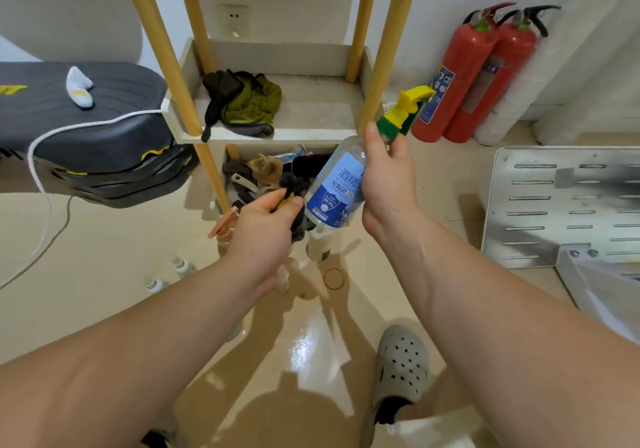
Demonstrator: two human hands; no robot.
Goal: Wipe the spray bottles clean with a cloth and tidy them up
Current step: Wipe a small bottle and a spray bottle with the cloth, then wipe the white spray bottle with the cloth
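Spray bottle (337, 184), clear with a blue label and a yellow trigger on a green collar, is held tilted in the air in front of the shelf rack (304, 133). The right hand (388, 174) grips it around the neck and shoulder. The left hand (266, 229) pinches a dark cloth (294, 184) against the bottle's lower side. Below them, a copper-triggered bottle (223, 228) and two small bottles (181, 265) stand on the tan floor. Two red fire extinguishers (460, 77) lean at the wall to the right.

Bare forearms (485, 292), grey clog (401, 361) (dotted with round holes), white garment (433, 430) below.
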